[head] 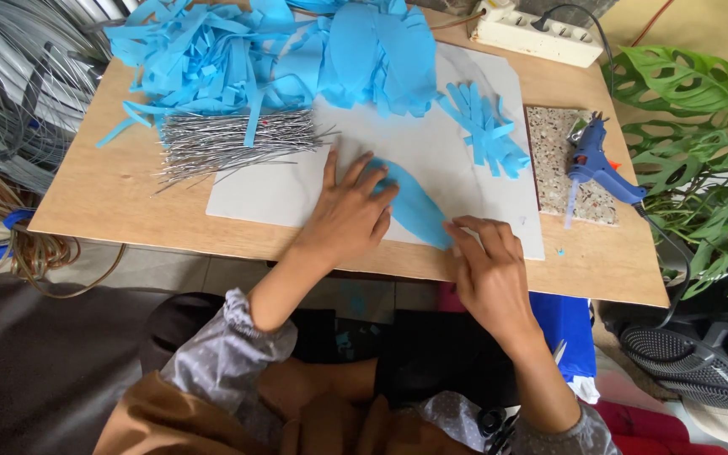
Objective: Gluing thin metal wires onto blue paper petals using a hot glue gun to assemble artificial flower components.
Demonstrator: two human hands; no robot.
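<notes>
**Both hands pressing a blue leaf-shaped cutout flat on a white board**

Flat and unclenched, the left hand (349, 212) lies palm-down with fingers spread over the upper end of a blue leaf-shaped cutout (414, 206), grasping nothing, only pressing. Nearer the table's front edge, the right hand (489, 271) rests its fingertips on the cutout's lower pointed tip, also pressing rather than gripping; its fingers are slightly bent.

The cutout lies on a white board (280, 198), near that board's front edge, slanting from upper left to lower right. The board sits on a wooden tabletop (103, 194).

Behind the left hand lies a bundle of thin silver wires (229, 143), and beyond that a heap of blue strips and scraps (212, 50). A smaller cluster of cut blue strips (486, 126) lies on the board to the right. Further right, a blue glue gun (596, 160) rests on a speckled stone tile (549, 139), its nozzle pointing toward the front edge. A white power strip (537, 34) sits at the back of the table, and green leafy plants (701, 126) stand at the right.

To do this pressing well, it seems best to keep the palm flat and the pressure even, smoothing from the wide end toward the tip so the piece lies without wrinkles, and holding the tip steady so it does not slide.
</notes>
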